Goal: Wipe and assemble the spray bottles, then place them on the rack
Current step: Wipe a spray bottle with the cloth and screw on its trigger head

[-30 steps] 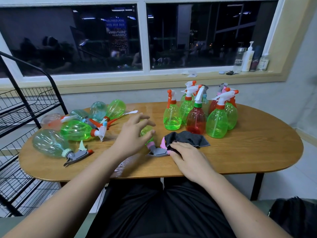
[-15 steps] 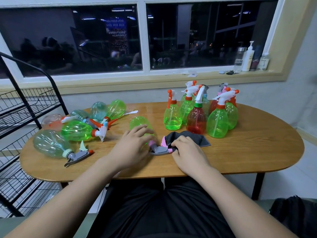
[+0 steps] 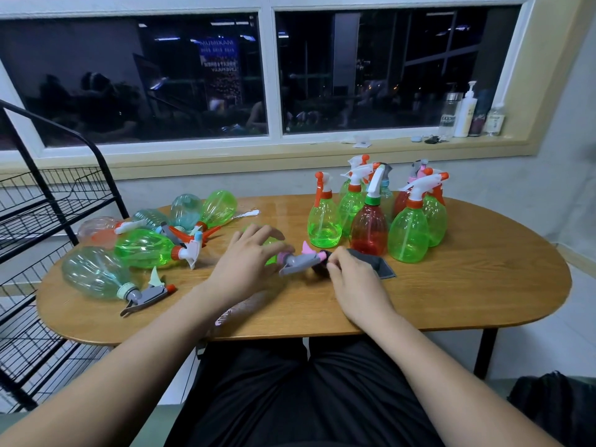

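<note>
The person sits at an oval wooden surface [image 3: 467, 285] with both forearms reaching over its near edge. The left hand [image 3: 248, 266] lies over a green bottle [image 3: 271, 258] that rests on its side near the middle of the surface. Its fingers [image 3: 258, 232] are curled round the bottle's body, so only slivers of green show between and beneath them. The bottle's neck points to the right and carries a grey spray head [image 3: 300, 260] with a pink collar and a pink trigger. The right hand [image 3: 359, 282] sits just beside the tip of that spray head. Its fingers [image 3: 338, 258] are bent and pinch a bunched part of a dark grey cloth [image 3: 379, 264] against the nozzle, and the rest of the cloth lies flat on the surface behind the hand. Just beyond the cloth stands a tight cluster of upright bottles with spray heads fitted: a red bottle [image 3: 369, 232] at the front between two green ones, with more behind. On the left of the surface a second group lies on its side. It includes a clear bottle [image 3: 93, 274] with a grey head nearest the edge and a large green lying bottle [image 3: 142, 248] behind it. A black wire rack [image 3: 48, 217] stands just beside the left end of the surface. On the window sill [image 3: 225, 156] at the far right stands a white pump bottle [image 3: 464, 114] among other small containers.
</note>
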### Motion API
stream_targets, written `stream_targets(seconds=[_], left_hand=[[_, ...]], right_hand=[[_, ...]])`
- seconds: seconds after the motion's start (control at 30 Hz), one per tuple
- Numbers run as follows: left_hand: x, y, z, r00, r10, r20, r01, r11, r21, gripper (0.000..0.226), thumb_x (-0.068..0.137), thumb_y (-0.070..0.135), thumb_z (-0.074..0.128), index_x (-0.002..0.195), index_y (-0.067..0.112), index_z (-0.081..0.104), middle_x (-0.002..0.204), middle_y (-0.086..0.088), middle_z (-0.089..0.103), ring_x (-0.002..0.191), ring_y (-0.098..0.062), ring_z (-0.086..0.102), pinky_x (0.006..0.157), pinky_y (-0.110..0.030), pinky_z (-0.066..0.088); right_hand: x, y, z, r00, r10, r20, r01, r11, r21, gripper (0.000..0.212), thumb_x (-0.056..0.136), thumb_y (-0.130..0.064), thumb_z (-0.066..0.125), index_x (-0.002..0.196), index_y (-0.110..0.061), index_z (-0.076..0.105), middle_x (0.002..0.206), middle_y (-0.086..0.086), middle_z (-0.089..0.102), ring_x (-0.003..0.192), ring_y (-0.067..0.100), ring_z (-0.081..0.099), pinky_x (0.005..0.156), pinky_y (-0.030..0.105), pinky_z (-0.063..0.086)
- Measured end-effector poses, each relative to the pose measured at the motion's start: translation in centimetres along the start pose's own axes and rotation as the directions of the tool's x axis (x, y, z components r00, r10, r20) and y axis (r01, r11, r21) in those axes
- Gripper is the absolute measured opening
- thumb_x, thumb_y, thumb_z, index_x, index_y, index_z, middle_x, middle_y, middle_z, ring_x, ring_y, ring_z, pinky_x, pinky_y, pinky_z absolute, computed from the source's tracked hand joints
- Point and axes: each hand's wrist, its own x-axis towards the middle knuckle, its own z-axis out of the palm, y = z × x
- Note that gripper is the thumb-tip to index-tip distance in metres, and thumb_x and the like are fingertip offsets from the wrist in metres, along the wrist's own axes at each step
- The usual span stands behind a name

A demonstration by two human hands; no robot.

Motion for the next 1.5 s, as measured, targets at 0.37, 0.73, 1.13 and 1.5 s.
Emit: stream_targets(seconds=[0.37,0.73,1.13,1.5], left_hand=[[1.6,3.1,-0.4,0.914,-0.397,-0.081,0.251,0.711,-0.657,0.029,0.094,0.038,0.079,0.122,0.035,0.074,0.118,0.019,0.070,0.113,-0.004,0.062,0.082,-0.020,0.045],[2.0,4.9,0.7,0.845,-0.535,-0.004,0.317,0.506,-0.802,0.028,0.088,0.044,0.082,0.111,0.028,0.076,0.103,0.023,0.077,0.098,0.002,0.069,0.078,-0.009,0.044],[1.7,5.7,-0.1,0.845,-0.533,-0.028,0.323,0.552,-0.769,0.022,0.086,0.043,0.085,0.101,0.036,0.072,0.098,0.020,0.076,0.094,0.002,0.068,0.073,-0.008,0.041],[1.6,6.2,-0.1,0.842,-0.538,-0.041,0.328,0.570,-0.754,0.025,0.088,0.044,0.083,0.108,0.031,0.074,0.101,0.020,0.074,0.096,0.003,0.066,0.073,-0.006,0.040]], right_hand=[[1.3,-0.6,-0.3,0.938,0.345,-0.042,-0.168,0.555,0.815,0.025,0.092,-0.059,0.057,0.099,-0.036,0.065,0.088,0.008,0.066,0.083,0.032,0.061,0.085,0.060,0.054],[1.7,-4.1,-0.9,0.979,0.199,-0.053,-0.083,0.616,0.784,0.026,0.104,-0.038,0.054,0.127,-0.028,0.060,0.117,0.004,0.078,0.112,0.032,0.072,0.106,0.062,0.051],[3.4,-5.2,-1.5,0.968,0.243,-0.061,-0.093,0.577,0.811,0.054,0.104,-0.028,0.057,0.153,-0.041,0.038,0.141,-0.006,0.066,0.128,0.011,0.066,0.116,0.047,0.047],[4.4,-5.1,-2.0,0.941,0.338,-0.007,-0.188,0.541,0.820,0.050,0.092,-0.037,0.060,0.142,-0.040,0.056,0.135,-0.006,0.070,0.120,0.014,0.070,0.107,0.049,0.055]])
